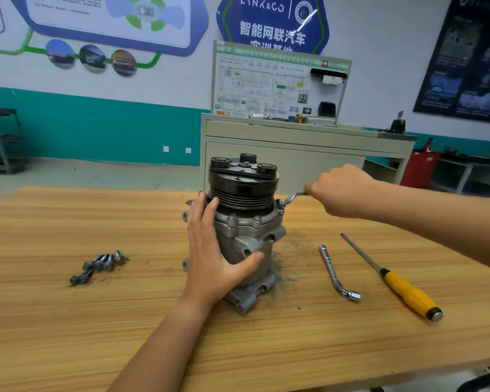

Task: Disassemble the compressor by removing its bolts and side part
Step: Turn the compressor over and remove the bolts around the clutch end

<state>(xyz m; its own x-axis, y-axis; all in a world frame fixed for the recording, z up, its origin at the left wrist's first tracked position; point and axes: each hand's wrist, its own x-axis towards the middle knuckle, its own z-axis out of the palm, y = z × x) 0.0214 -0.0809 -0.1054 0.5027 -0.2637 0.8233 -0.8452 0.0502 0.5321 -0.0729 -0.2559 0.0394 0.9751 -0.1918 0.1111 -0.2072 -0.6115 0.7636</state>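
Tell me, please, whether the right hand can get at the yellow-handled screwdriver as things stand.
Probably yes: the screwdriver lies uncovered near the right hand, though that hand grips a wrench.

The left hand point(210, 250) is covering the compressor's point(246, 236) left side. The right hand point(343, 190) is hiding the wrench's point(292, 198) handle, and the wrench's head is disappearing behind the pulley point(242, 190). The bolts point(99, 265) are overlapping, too small to count. The picture is cutting off the counter's point(68, 321) left and right edges and most of its near edge.
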